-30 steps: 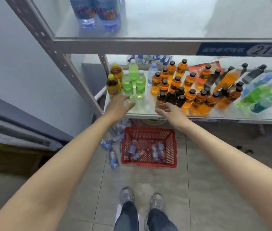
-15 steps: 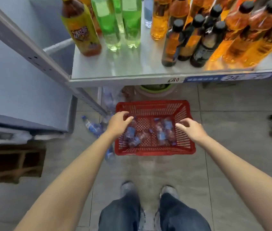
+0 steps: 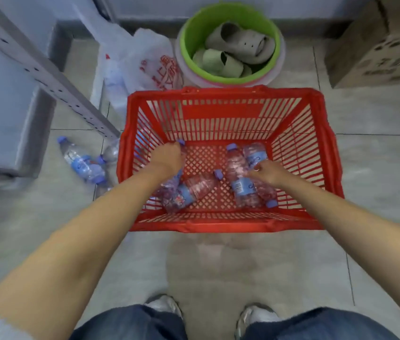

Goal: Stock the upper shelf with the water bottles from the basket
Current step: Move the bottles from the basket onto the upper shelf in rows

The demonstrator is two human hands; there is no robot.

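While loose bottles (image 3: 81, 163) lie on the floor left of the red basket (image 3: 228, 224), your left hand (image 3: 167, 157) is curled round a bottle (image 3: 181, 143) by the basket's left wall. Your right hand (image 3: 266, 173) is closing over the pair of bottles (image 3: 243, 177) on the right — grip unclear. Four or so remain inside, so stocking isn't finished — the upper shelf is out of view.

Even, soft indoor light, faint shadows; wide-angle bending at the edges, motion blur smearing the corners.
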